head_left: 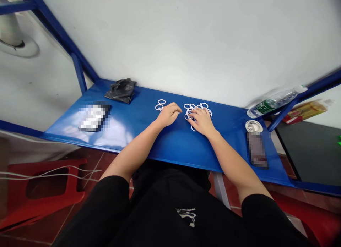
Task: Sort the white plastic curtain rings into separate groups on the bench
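Several white rings (pixel 187 106) lie in an overlapping heap on the blue tabletop (pixel 170 142). My right hand (pixel 203 121) rests over this heap with its fingers spread, the fingertips touching the rings. To its left, my left hand (pixel 168 114) hovers close above the table with curled fingers drawn together. Whether anything is pinched in them is hidden. Just beyond the left hand's knuckles sits a smaller group of white rings (pixel 161 102), partly covered by that hand.
A crumpled black plastic bag (pixel 122 90) and a blurred-out flat item (pixel 94 117) lie on the left. At right are a plastic bottle (pixel 275 103), a white coiled cable (pixel 254 126) and a blurred-out dark phone-shaped item (pixel 257 150). A white wall (pixel 191 44) borders the far edge.
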Demonstrator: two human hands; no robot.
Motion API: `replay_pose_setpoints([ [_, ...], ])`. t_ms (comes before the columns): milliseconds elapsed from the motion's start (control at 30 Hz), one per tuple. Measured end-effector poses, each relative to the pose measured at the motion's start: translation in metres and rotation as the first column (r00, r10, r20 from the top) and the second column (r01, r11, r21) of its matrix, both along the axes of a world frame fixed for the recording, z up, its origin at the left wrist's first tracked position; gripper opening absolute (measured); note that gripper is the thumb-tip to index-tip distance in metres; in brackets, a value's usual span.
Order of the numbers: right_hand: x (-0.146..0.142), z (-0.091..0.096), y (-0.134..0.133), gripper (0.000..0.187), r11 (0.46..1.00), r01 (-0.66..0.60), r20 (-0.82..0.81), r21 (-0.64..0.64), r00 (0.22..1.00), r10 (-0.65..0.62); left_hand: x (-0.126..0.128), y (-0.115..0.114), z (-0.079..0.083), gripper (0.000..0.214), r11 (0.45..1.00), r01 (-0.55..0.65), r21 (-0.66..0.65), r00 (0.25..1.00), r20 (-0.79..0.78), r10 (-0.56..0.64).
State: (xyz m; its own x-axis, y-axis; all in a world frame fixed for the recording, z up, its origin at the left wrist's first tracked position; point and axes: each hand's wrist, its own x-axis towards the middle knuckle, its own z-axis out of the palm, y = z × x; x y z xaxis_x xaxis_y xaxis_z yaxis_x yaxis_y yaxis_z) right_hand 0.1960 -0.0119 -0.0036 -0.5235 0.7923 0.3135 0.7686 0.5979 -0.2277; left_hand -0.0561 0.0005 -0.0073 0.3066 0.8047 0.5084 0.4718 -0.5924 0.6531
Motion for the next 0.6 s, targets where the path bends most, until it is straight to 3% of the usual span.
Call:
replay_pose_setpoints([
  [133,0.0021,0.0057,0.0,0.025,1.0,-0.017,-0.033,-0.005,0.999,0.017,0.0001,0.0019,-0.0035,0.033,1.0,-0.004,-0.01,1.0,-0.031,0.004],
  [367,0.0026,0.0048,0.0025,0.025,1.0,0.008,-0.017,0.006,1.0,-0.008,0.0039,-0.0019,-0.0038,0.039,0.994,0.113,0.002,0.99,-0.086,-0.112],
  [600,0.0027,0.0071,0.0006,0.039,0.998,0.028,-0.062,0.05,0.998,-0.025,0.0018,0.0011,-0.0056,0.033,0.997,0.027,0.066,0.998,-0.066,-0.022],
])
